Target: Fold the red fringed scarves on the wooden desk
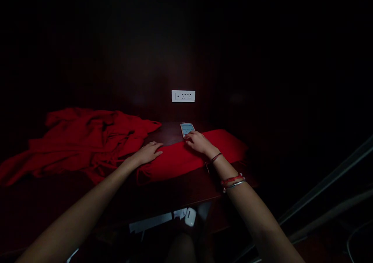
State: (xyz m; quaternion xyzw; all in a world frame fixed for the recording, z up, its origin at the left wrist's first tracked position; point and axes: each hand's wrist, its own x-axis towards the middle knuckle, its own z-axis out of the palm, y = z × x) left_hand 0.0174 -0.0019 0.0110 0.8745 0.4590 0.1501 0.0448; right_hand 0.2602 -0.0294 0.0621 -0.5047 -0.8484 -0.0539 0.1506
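A folded red scarf (175, 160) with a fringe at its left end lies lengthwise on a dark wooden table. On its left part my left hand (148, 153) rests open, palm down, with a ring on one finger. My right hand (199, 141) lies on the far edge of the scarf, fingers apart and slightly bent, holding nothing. Just beyond its fingertips is a phone (187, 129) with a lit screen; whether they touch it I cannot tell. To the left, a crumpled heap of red cloth (96, 138) with loose strands spreads over the table.
A white wall socket (183, 96) is set in the dark panel behind the table (171, 191). Below the front edge, a small white rounded case (190, 216) and some pale papers (154, 221) show. Light-coloured bars (326, 181) slant across the lower right. The surroundings are very dark.
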